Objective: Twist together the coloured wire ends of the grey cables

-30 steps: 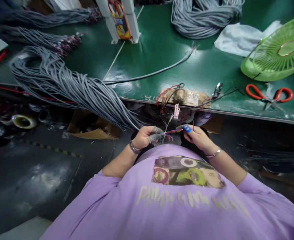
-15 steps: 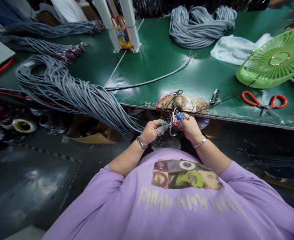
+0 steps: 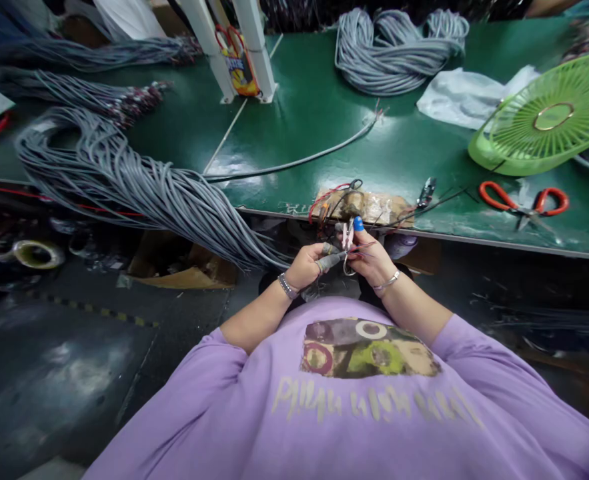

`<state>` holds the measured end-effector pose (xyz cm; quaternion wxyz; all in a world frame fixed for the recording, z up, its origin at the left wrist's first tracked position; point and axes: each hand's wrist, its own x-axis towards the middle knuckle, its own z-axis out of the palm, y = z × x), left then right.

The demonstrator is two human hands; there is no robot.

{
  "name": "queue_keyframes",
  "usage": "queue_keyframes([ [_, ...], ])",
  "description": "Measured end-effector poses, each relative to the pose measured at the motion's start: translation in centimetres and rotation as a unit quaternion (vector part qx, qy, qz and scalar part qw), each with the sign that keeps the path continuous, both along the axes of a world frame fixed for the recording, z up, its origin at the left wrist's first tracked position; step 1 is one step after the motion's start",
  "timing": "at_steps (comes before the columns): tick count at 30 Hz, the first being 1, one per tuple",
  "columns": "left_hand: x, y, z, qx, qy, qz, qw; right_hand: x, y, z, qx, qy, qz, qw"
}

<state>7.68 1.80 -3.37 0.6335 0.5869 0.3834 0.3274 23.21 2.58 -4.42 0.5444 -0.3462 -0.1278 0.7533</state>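
Just below the front edge of the green bench (image 3: 324, 113), my left hand (image 3: 308, 264) is closed around the end of a grey cable (image 3: 330, 261) whose thin coloured wires fan out to the right. My right hand (image 3: 370, 257), with a blue cap on one fingertip, pinches those wires beside a small pink-white connector (image 3: 347, 235) that hangs from red and black leads. The two hands touch each other. A taped brown fixture (image 3: 369, 205) with wires sits on the bench edge right above them.
A thick bundle of grey cables (image 3: 124, 180) drapes over the bench edge at left. Another grey coil (image 3: 394, 47) lies at the back. A green fan (image 3: 544, 120), orange-handled scissors (image 3: 521, 203), a white plastic bag (image 3: 467, 97) and small cutters (image 3: 425, 192) are at right.
Both hands have risen from near my stomach toward the bench edge and closed together. The right hand now reaches the hanging connector.
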Motion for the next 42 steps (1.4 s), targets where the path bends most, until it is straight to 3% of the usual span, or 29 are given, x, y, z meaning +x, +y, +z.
queue_keyframes([
  [10,-1.0,-0.7,-0.4,-0.006,-0.003,-0.021,1.0,0.3,-1.1,-1.6,0.003,0.054,0.035,0.998],
  [20,-4.0,-4.3,0.6,0.019,0.018,-0.08,0.996,1.9,-2.4,-2.8,0.001,0.048,0.061,0.997],
  [24,-4.3,-4.9,0.6,0.031,0.011,-0.027,0.999,2.0,-2.4,-2.5,0.012,0.039,0.071,0.997],
  [31,-3.1,-3.7,0.1,0.021,0.005,0.05,0.999,1.8,-0.8,-1.0,0.048,-0.005,0.091,0.995],
  [38,-1.1,-2.2,-0.1,0.029,-0.005,0.078,0.997,1.2,-0.5,-0.8,0.074,-0.037,0.078,0.994],
  [42,-0.4,-1.6,-0.5,0.032,-0.011,0.074,0.997,1.2,-0.7,-0.2,0.044,-0.021,0.073,0.996],
])
